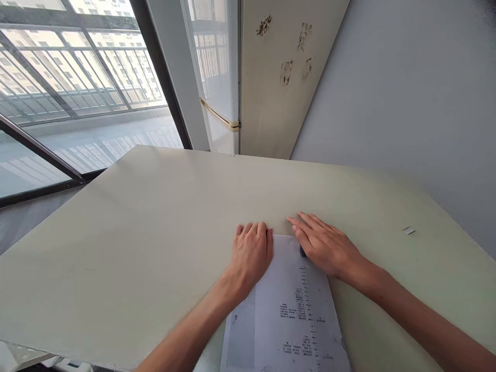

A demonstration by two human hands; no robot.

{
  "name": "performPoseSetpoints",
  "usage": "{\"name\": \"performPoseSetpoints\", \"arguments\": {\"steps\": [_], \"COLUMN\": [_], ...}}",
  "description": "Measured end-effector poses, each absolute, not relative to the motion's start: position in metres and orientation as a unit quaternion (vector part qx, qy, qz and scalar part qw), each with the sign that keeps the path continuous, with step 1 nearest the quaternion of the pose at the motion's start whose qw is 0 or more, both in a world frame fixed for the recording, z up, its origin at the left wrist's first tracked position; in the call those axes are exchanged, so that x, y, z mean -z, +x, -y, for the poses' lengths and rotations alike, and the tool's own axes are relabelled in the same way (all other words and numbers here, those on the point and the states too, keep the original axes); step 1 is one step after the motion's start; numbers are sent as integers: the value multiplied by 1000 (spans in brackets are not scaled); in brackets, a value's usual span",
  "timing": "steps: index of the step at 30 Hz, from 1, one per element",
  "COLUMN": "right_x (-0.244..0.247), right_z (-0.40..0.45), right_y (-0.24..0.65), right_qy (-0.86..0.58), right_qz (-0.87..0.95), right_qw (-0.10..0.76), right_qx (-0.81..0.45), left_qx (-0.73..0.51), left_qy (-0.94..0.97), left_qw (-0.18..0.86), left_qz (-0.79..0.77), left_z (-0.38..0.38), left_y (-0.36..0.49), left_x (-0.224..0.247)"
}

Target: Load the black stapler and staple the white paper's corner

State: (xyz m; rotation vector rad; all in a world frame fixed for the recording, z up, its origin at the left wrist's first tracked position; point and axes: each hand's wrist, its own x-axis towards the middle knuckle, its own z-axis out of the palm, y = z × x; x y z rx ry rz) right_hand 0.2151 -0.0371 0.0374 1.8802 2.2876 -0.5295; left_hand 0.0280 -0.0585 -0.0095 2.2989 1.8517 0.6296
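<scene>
A printed sheet of paper [287, 330] lies on the table with its far edge between my hands, its near end cut off by the bottom of the view. My left hand [251, 253] is closed at the sheet's far left corner, knuckles up and fingers curled down over it; the fingertips are hidden. Across the far right corner lies my right hand [321, 243], palm down with its fingers stretched forward past the edge. Part of a small black object [303, 251] shows beneath that palm, too covered to name.
The pale table [155, 248] spreads wide around the sheet. A small flat grey piece [408, 230] lies on its right side. Behind stand a cabinet [279, 113] with brown marks and a gold handle [220, 116], a grey wall [406, 93] and a glass door [77, 93].
</scene>
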Motion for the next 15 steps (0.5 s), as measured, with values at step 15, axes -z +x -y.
{"name": "performPoseSetpoints", "arguments": {"steps": [15], "right_x": [-23], "right_z": [35], "right_y": [210], "right_qy": [609], "right_qz": [-785], "right_qw": [73], "right_qx": [82], "left_qx": [-203], "left_qy": [761], "left_qw": [66], "left_qz": [-612], "left_z": [56], "left_y": [27], "left_x": [8]}}
